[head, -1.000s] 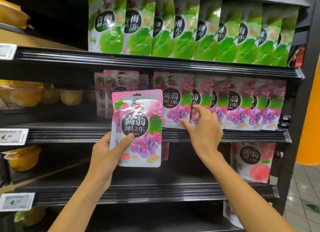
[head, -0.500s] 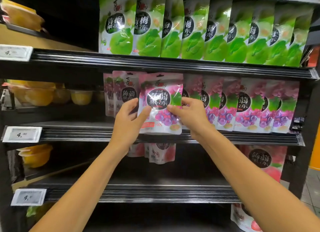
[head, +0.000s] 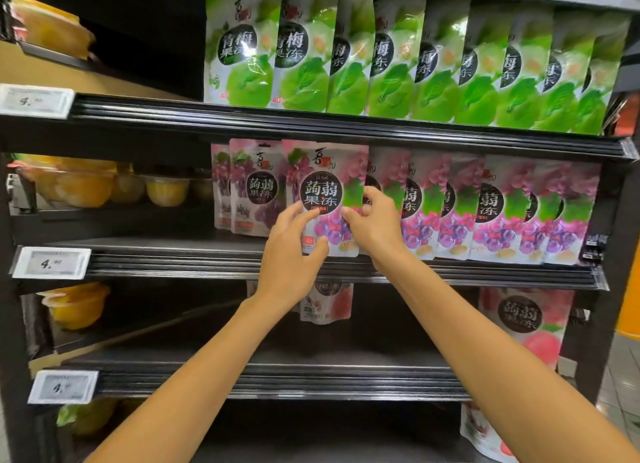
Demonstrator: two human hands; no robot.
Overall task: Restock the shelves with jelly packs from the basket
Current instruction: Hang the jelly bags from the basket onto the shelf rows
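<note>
Left hand (head: 290, 255) and right hand (head: 375, 227) both pinch the grape jelly pack (head: 327, 172), fingers curled on its lower half. It's upright at the front of the black middle shelf (head: 173, 267), among the purple packs (head: 502, 217). Green packs (head: 381, 64) fill the shelf above.

Shop: black shelves (head: 311, 270), price tags (head: 51, 262), rows of jelly packs (head: 398, 54).

On grape pack (head: 325, 193) 蒟蒻果冻; price tag (head: 52, 263) 4.

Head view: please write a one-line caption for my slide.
A left hand and right hand hold a grape jelly pack upright at the middle shelf, beneath a row of green packs.
</note>
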